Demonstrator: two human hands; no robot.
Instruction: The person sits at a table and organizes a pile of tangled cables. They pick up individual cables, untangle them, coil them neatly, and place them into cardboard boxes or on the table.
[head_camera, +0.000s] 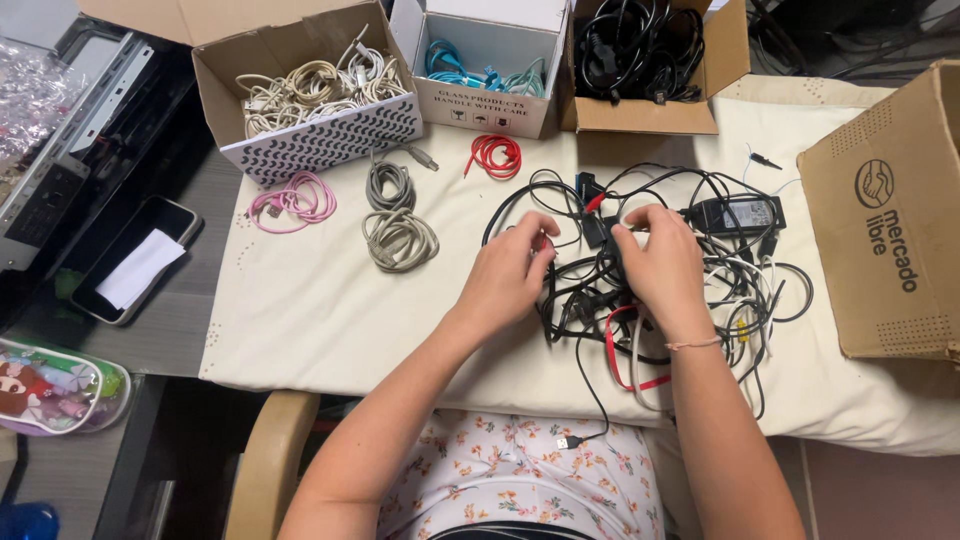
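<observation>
A tangled heap of black cables (690, 280) with a black power adapter (735, 213) lies on the cream cloth (310, 310). My left hand (510, 275) pinches a small red-tipped plug at the heap's left edge. On top of the heap rests my right hand (660, 265), its fingers closed around black cable. A flat red cable (615, 355) loops out below my right wrist. A loose black lead ends in a plug (568, 441) near my lap.
Coiled cables lie apart on the cloth: pink (293, 201), grey (390, 185), beige (400, 240), red (496, 156). Behind them stand boxes of white cables (320, 90), blue cables (480, 70) and black cables (640, 50). A large cardboard box (890, 220) is at right, a phone (135, 260) at left.
</observation>
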